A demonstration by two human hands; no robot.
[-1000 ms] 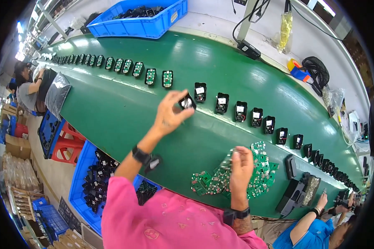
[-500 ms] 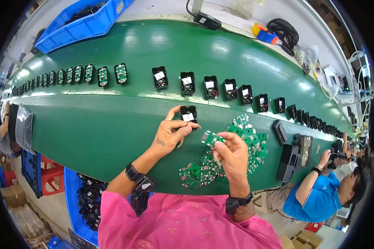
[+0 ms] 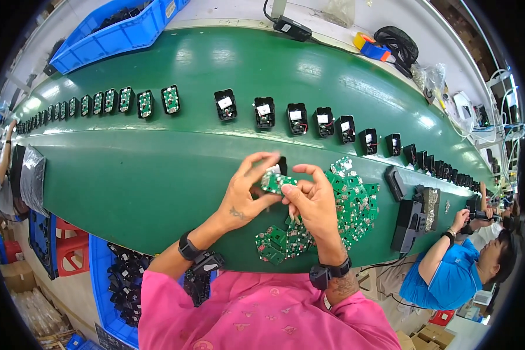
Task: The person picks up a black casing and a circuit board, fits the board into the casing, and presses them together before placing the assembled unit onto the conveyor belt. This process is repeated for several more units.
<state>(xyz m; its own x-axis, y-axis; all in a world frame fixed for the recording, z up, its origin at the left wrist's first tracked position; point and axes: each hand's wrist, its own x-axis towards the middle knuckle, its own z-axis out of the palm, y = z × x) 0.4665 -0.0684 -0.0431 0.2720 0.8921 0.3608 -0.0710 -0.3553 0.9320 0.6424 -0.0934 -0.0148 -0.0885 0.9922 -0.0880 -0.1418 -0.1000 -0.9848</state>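
Green circuit board (image 3: 272,182) up in front of you, held over the bench (image 3: 157,192), nearer its near edge than its far one, just left of the loose boards (image 3: 359,204)! Your right hand (image 3: 316,204) pinches its right end, thumb on top, the finger beneath hidden. Your left hand (image 3: 243,192) curls round the black case (image 3: 283,165) behind, its contact partly covered. That board looks light, stiff and fragile: take the bare edges, sparing the soldered parts.
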